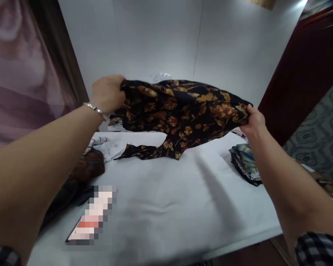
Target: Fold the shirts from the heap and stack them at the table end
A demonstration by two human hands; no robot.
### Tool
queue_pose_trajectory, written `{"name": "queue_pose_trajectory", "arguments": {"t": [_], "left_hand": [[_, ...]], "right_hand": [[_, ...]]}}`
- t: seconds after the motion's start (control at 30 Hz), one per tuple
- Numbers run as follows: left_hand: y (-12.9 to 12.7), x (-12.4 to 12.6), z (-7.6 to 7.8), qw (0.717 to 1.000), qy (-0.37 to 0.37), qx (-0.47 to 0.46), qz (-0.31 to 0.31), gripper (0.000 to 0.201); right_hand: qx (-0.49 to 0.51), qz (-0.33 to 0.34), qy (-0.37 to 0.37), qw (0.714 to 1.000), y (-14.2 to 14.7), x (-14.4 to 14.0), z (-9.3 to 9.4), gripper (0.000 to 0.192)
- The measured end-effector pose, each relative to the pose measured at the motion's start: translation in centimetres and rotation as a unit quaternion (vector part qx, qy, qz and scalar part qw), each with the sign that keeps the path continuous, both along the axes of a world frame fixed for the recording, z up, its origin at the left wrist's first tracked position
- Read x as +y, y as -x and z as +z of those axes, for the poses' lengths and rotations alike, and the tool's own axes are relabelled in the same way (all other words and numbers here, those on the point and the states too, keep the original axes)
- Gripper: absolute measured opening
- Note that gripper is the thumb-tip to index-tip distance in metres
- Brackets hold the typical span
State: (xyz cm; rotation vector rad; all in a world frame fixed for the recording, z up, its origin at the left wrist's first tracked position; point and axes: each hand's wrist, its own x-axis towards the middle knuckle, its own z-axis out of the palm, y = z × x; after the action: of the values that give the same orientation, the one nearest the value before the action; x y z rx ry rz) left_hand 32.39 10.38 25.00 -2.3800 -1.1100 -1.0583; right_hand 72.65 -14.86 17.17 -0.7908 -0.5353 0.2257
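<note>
Table [161, 207]: I'm looking down on a white sheet covering it w/ a few creases; big bare patch in the middle.
Floral cloth [183, 111]: I'm holding it stretched in the air over the far half of the table, black w/ gold-brown flowers. Lower edge is sagging, one tail is trailing onto the sheet. I'm judging it as thin, light, v. soft, prob. a bit slippery; not fragile. Best hold looks like the top corners/hem, bunched, since flat fabric would be sliding out.
Brown pile [86, 170]: dark clothes lying at the table's left edge, near my left arm.
Folded stack [245, 162]: dark patterned pieces sitting at the right, just under my right forearm.
Blurred flat item [91, 216]: lying near the front left edge; can't tell what it is.
Left hand [108, 93]: clenching the cloth's left top corner, bracelet [96, 109] on the wrist.
Right hand [254, 120]: pinching the right corner, fingers closed over the edge.
</note>
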Motion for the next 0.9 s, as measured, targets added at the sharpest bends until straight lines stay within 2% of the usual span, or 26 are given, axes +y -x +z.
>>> {"name": "queue_pose_trajectory", "arguments": {"t": [0.03, 0.1, 0.17, 0.27, 0.37, 0.43, 0.47, 0.5, 0.57, 0.67, 0.77, 0.83, 0.9], "left_hand": [[0.6, -0.1, -1.2, 1.0, 0.012, 0.013, -0.002, 0.04], [1.8, -0.4, -4.7, 0.998, 0.039, 0.048, -0.02, 0.04], [2.9, -1.0, -9.2, 0.992, 0.069, 0.086, -0.054, 0.041], [4.4, -2.5, -16.9, 0.973, 0.147, 0.149, -0.093, 0.042], [5.8, -4.7, -24.5, 0.939, 0.246, 0.195, -0.138, 0.047], [6.6, -6.4, -28.3, 0.922, 0.293, 0.203, -0.15, 0.053], [7.0, -7.2, -29.6, 0.917, 0.308, 0.2, -0.154, 0.057], [7.3, -8.0, -30.6, 0.915, 0.318, 0.195, -0.155, 0.061], [7.9, -9.4, -31.6, 0.917, 0.321, 0.18, -0.153, 0.065], [8.6, -11.2, -31.5, 0.925, 0.308, 0.161, -0.151, 0.062], [8.7, -12.4, -31.4, 0.929, 0.292, 0.155, -0.168, 0.058], [8.4, -12.7, -31.3, 0.931, 0.283, 0.162, -0.167, 0.049], [8.0, -12.6, -30.9, 0.932, 0.282, 0.163, -0.16, 0.039]], "right_hand": [[0.018, 0.006, 0.034, 0.999, 0.6, -0.8, -0.7, 0.013], [0.066, 0.029, 0.122, 0.99, 1.6, -2.5, -3.0, 0.016], [0.112, 0.057, 0.215, 0.969, 2.3, -4.1, -5.9, 0.017], [0.158, 0.096, 0.311, 0.932, 3.2, -6.3, -11.0, 0.014], [0.187, 0.127, 0.348, 0.91, 4.0, -8.2, -16.1, 0.012], [0.184, 0.131, 0.344, 0.911, 4.6, -9.5, -19.1, 0.012], [0.173, 0.121, 0.338, 0.917, 4.8, -10.1, -20.5, 0.016], [0.157, 0.104, 0.333, 0.924, 5.2, -10.9, -21.8, 0.023], [0.112, 0.061, 0.333, 0.934, 5.8, -12.5, -24.1, 0.045], [0.043, 0.047, 0.358, 0.932, 7.0, -14.9, -26.8, 0.076], [-0.037, 0.047, 0.416, 0.907, 8.3, -16.3, -28.4, 0.096], [-0.099, 0.04, 0.44, 0.892, 9.1, -16.2, -28.7, 0.095], [-0.136, 0.025, 0.424, 0.895, 9.5, -15.7, -28.3, 0.078]]}}
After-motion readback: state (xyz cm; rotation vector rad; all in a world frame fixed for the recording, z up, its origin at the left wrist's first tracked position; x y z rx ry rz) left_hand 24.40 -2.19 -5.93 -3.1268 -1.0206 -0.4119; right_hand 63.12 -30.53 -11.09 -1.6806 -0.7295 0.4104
